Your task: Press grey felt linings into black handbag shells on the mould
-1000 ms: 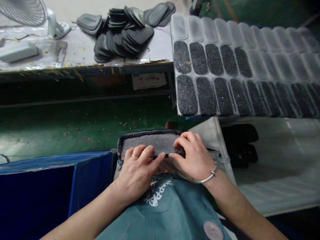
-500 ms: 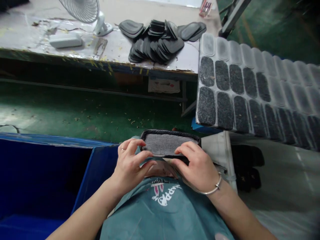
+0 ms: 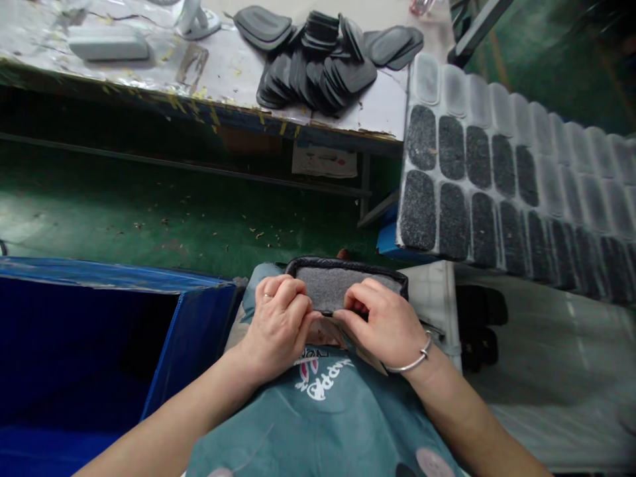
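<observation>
We see a green painted floor (image 3: 163, 212) with small scraps, a long worn workbench (image 3: 209, 73) with foil-covered top at the far side, and a deep blue plastic bin (image 3: 99, 331) at the left.

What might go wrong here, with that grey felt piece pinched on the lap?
The grey felt piece is held only at its near edge by the left hand and right hand, so it may slip off towards the green floor. It might also land in the open blue bin beside the lap.

Blue bin (image 3: 189, 344) blocks left, white tray (image 3: 437, 298) right; green floor (image 3: 149, 212) ahead lies open.
</observation>
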### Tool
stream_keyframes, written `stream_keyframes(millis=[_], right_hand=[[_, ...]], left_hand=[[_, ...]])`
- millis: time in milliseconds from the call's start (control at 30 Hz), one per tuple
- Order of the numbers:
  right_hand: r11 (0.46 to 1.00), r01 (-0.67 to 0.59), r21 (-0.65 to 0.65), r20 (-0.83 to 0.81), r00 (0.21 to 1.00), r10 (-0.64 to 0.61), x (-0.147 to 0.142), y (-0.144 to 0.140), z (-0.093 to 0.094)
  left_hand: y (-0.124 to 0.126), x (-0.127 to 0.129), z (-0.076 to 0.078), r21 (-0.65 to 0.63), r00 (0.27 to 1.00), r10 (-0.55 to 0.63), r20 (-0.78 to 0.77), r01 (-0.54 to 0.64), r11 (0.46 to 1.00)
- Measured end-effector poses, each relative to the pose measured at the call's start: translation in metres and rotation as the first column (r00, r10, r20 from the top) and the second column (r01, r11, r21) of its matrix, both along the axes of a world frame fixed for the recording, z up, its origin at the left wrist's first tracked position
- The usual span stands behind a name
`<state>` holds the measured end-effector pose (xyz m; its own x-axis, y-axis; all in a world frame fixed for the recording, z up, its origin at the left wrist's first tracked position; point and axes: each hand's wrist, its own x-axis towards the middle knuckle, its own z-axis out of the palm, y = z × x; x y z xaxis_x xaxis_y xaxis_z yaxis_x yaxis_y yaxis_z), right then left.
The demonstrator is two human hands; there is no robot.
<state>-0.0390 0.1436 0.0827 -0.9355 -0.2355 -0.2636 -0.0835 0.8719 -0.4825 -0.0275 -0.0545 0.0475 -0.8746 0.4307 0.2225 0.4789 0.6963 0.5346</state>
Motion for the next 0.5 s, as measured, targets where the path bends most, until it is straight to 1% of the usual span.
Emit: stream_keyframes(millis=[133,333,500], right_hand=[[0.999,-0.009,0.032,0.013,1.0,0.009,-0.002,-0.002,0.002],[0.997,-0.016,0.072,0.014,1.0,0.015,-0.003,-0.005,0.006],[0.994,-0.027,0.104,0.015,1.0,0.025,-0.002,-0.006,0.007]], left_hand=[[0.003,0.002,-0.001,-0.024,0.999,0.032,-0.008,-0.032,0.999],[0.009,0.002,0.003,-0.064,0.996,0.085,0.016,-0.084,0.994],[0.011,0.002,0.005,-0.085,0.995,0.098,0.032,-0.095,0.992]])
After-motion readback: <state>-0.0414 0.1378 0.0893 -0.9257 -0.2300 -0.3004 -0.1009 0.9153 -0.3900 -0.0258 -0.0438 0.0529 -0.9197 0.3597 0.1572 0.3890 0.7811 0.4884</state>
